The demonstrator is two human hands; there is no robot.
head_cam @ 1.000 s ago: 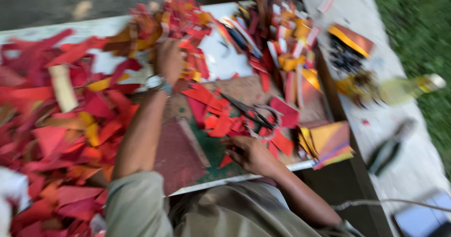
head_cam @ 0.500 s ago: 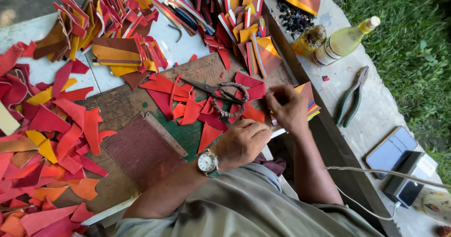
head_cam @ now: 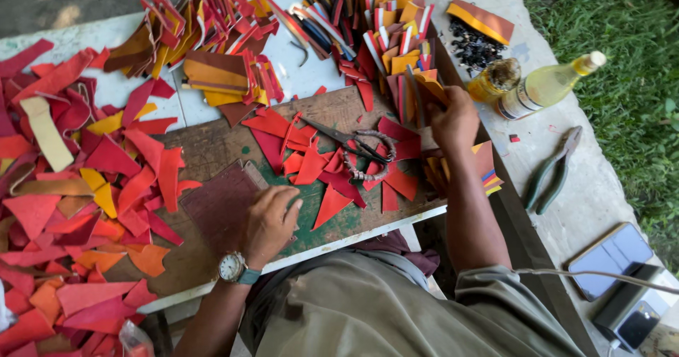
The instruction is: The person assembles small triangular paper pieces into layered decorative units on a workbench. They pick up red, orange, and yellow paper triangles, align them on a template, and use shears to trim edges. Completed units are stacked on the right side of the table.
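The left hand (head_cam: 272,219) lies loosely curled on a maroon sheet (head_cam: 219,205), gripping nothing; the right hand (head_cam: 453,120) is closed into a stack of strips (head_cam: 417,91) at the board's far edge, though its fingers are hidden. One careless pull could tip the strips over — and the scissors (head_cam: 357,148), blades open among red scraps (head_cam: 329,169), lie just beside that wrist.

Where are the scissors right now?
In the head view, the scissors lie on the wooden board among red triangular scraps, between the left hand and the right hand, nearer the right.
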